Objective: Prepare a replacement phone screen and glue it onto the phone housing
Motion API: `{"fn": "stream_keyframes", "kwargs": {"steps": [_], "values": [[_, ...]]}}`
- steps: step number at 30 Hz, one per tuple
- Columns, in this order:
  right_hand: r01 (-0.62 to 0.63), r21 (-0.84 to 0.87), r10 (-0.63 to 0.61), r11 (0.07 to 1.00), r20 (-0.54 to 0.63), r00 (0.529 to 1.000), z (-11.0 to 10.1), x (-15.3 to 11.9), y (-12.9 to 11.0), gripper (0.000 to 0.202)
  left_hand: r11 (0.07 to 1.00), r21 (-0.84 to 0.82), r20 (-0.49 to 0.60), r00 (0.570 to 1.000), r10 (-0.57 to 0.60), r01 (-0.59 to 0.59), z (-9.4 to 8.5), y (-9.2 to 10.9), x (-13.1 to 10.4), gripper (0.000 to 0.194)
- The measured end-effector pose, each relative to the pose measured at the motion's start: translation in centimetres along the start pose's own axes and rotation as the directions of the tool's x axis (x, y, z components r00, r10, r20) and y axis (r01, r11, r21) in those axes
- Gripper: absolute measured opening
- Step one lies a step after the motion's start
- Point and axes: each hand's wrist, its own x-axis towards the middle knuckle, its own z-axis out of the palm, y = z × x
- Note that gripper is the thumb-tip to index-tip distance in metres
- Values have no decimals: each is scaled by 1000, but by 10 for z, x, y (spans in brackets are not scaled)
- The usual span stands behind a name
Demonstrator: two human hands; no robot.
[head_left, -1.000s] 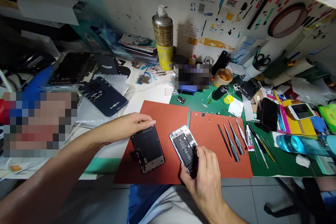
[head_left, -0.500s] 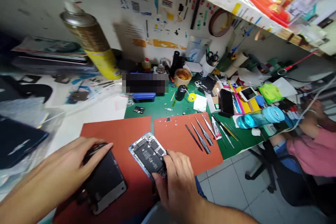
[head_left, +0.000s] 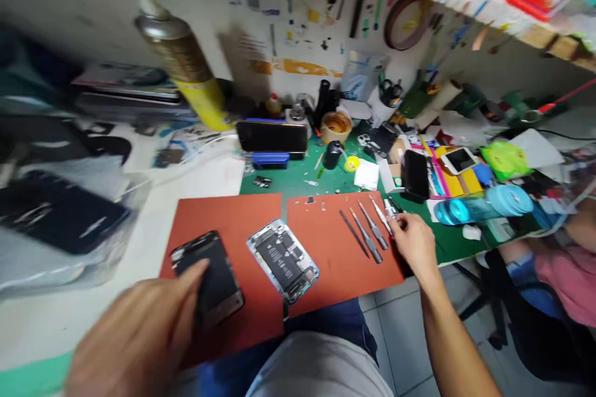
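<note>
The right hand [head_left: 412, 240] has its fingertips on a small white-and-red tube [head_left: 390, 209] just past the right edge of the reddish-brown mats [head_left: 326, 239], though whether they clamp it is unclear; the blurred left hand [head_left: 139, 325] lays its thumb over a black phone screen panel [head_left: 218, 279] near the tabletop's front edge, its grip hidden. Between them, an opened phone body [head_left: 283, 260] straddles the mats' seam, left of slim grey-handled tools [head_left: 372, 248].

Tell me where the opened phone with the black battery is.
In the head view, the opened phone lies centrally, straddling two brown mats, just right of the flat black panel.
</note>
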Motion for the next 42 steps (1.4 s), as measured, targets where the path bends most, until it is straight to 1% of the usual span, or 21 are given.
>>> {"fn": "stream_keyframes", "kwargs": {"steps": [2, 4, 6, 8, 9, 10, 11, 12, 13, 14, 15, 17, 20, 23, 25, 28, 30, 33, 37, 40, 42], "values": [[-2, 15, 1, 1000, 55, 999, -4, 8, 2, 49, 972, 2, -137, 962, 234, -236, -2, 23, -20, 65], [-17, 18, 16, 1000, 70, 997, -15, 10, 4, 52, 935, 13, -186, 918, 351, -355, 3, 42, -38, 80], [-49, 49, 47, 998, 28, 998, -30, 3, 1, 54, 916, -21, -218, 896, 388, -402, 11, 57, -53, 76], [-71, 206, 72, 976, 4, 997, -48, -16, -8, 53, 905, -60, -258, 882, 394, -422, 19, 71, -62, 62], [-75, 341, 60, 937, 55, 997, -55, -30, -16, 49, 899, -76, -262, 878, 400, -432, 22, 78, -65, 55], [-92, 481, 4, 872, 182, 983, -61, -45, -26, 43, 896, -87, -257, 879, 401, -435, 25, 85, -66, 49], [-149, 588, -91, 795, 360, 929, -64, -61, -37, 35, 894, -89, -246, 880, 408, -439, 28, 92, -67, 45], [-257, 647, -203, 718, 547, 812, -65, -77, -47, 30, 892, -90, -218, 882, 417, -444, 30, 98, -67, 40], [-397, 658, -274, 640, 678, 682, -63, -93, -58, 28, 884, -89, -194, 879, 437, -459, 32, 103, -67, 35], [-509, 634, -329, 582, 756, 566, -60, -106, -67, 27, 869, -91, -173, 867, 467, -486, 34, 107, -67, 30], [-583, 608, -354, 540, 792, 498, -54, -118, -74, 26, 850, -101, -159, 852, 500, -517, 36, 109, -67, 31], [-684, 569, -368, 456, 821, 437, -42, -133, -83, 28, 815, -128, -149, 823, 547, -565, 39, 110, -70, 42], [-804, 528, -333, 273, 836, 435, -27, -143, -89, 31, 804, -137, -186, 813, 553, -578, 42, 107, -77, 43], [-849, 520, -270, 90, 834, 482, -22, -147, -95, 32, 819, -105, -198, 819, 539, -565, 44, 107, -84, 41], [-845, 533, -257, 36, 822, 508, -22, -149, -100, 30, 838, -82, -212, 831, 515, -540, 48, 109, -87, 38], [-835, 550, -286, 19, 803, 523, -24, -153, -104, 25, 869, -91, -248, 856, 453, -486, 52, 117, -87, 28], [-819, 573, -308, 27, 784, 538, -23, -156, -102, 21, 889, -188, -196, 903, 382, -417, 53, 122, -84, 24], [-775, 630, -344, 50, 740, 579, -22, -158, -97, 17, 876, -383, -71, 955, 287, -292, 50, 128, -74, 37], [-722, 690, -346, 56, 692, 634, -23, -158, -95, 14, 881, -411, -67, 972, 227, -234, 45, 127, -66, 32], [-714, 699, -347, 42, 681, 645, -22, -157, -97, 15, 892, -398, -83, 977, 196, -213, 46, 124, -66, 30], [-710, 703, -346, 39, 676, 651, -21, -158, -97, 16, 891, -400, -85, 977, 194, -212, 46, 122, -65, 35]]}}
